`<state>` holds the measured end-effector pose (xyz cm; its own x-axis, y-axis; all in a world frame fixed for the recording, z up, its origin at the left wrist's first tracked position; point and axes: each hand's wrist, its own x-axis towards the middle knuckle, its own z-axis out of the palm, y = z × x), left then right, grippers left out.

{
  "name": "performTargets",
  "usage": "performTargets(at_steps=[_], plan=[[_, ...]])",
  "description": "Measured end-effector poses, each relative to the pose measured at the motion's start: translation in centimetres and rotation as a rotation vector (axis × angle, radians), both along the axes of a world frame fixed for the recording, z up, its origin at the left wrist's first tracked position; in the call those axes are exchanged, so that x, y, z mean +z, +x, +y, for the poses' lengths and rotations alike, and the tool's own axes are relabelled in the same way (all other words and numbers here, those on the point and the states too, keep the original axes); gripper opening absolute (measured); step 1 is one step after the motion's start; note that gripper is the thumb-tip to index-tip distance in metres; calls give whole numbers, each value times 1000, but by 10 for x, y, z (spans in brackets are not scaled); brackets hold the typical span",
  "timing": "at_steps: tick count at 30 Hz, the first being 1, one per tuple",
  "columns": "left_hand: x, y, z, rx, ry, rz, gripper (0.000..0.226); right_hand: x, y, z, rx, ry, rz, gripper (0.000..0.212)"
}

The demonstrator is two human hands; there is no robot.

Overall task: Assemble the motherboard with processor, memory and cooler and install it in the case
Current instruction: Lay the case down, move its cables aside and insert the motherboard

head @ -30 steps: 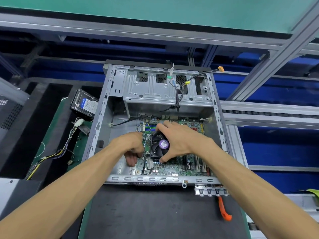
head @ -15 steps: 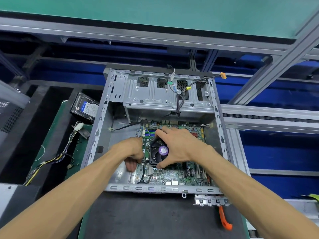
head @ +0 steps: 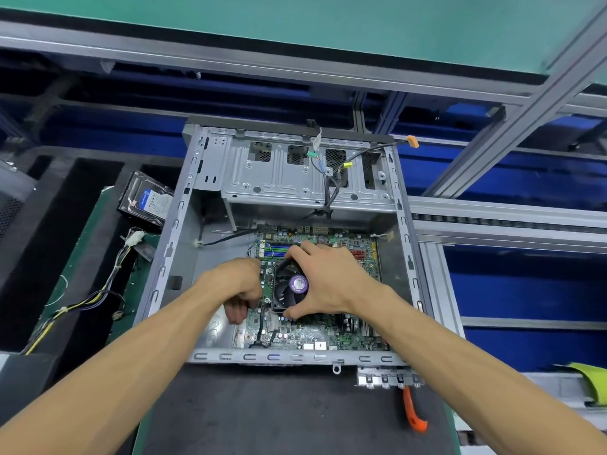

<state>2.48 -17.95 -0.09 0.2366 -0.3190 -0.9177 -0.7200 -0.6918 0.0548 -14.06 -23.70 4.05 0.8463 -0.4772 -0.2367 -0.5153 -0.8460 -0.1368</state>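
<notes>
While gripping the cooler [head: 290, 290], right hand [head: 331, 280]; left hand [head: 238, 285] curled (contents hidden).

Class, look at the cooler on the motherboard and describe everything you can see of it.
The cooler is a black, squarish fan frame with a round purple and silver hub label. It sits flat on the green motherboard, left of centre, inside the open grey metal case. The right hand grips it, fingers over the far edge, thumb at the near edge, hiding its right side. The left hand is beside it, curled at the board's left edge.
</notes>
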Motion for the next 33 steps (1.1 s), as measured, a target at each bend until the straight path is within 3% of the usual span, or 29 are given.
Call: performTargets(at_steps=[9,19,33], plan=[[2,0,2,32,-71,4,24,8,6,-9,86,14,59,102],[-1,4,-1,-17,-71,-56,26,-3,6,-8,7,44,31,102],[36,-1,8,-240,-210,-240,26,6,1,-3,-77,197,8,88]])
